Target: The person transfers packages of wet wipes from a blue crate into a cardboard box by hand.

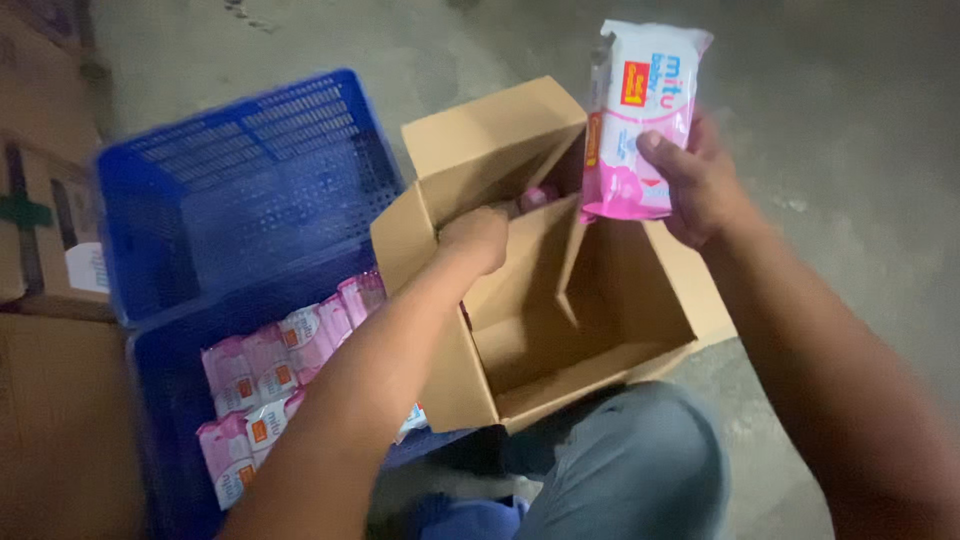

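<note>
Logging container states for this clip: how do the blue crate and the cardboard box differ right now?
The blue crate is perforated plastic, while the cardboard box is plain brown card with open flaps. The blue crate holds rows of pink-and-white packs; the cardboard box looks nearly empty, with only a bit of pink at its far corner. The left hand reaches into the cardboard box, not the blue crate. Both stand open-topped on the concrete floor.

Rough grey concrete floor (850, 150) carries an open brown cardboard box (560, 340) at centre, a blue perforated plastic crate (240, 200) touching its left side, and closed cardboard cartons (40, 200) far left.
</note>
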